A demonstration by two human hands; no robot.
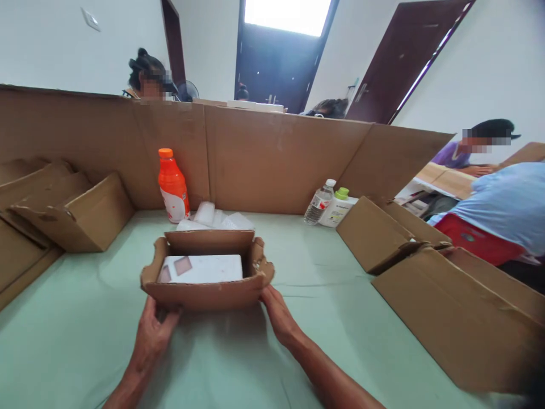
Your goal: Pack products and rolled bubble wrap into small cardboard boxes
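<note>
A small open-topped cardboard box [208, 297] is between my hands over the green-covered table. Inside it lies a white box [215, 268] with pinkish square marks at its left end. My left hand [156, 328] grips the cardboard box at its lower left front, thumb against the near wall. At the lower right corner, my right hand [276, 309] holds the same box, its fingertips partly hidden behind the cardboard. Whether the box's base touches the table I cannot tell.
Behind stand an orange bottle [173, 184], clear plastic wrap [208, 217], a water bottle [320, 201] and a white bottle with a green cap [338, 209]. Cardboard boxes flank both sides [100, 213]. A tall cardboard partition [264, 159] crosses the back; several people sit beyond.
</note>
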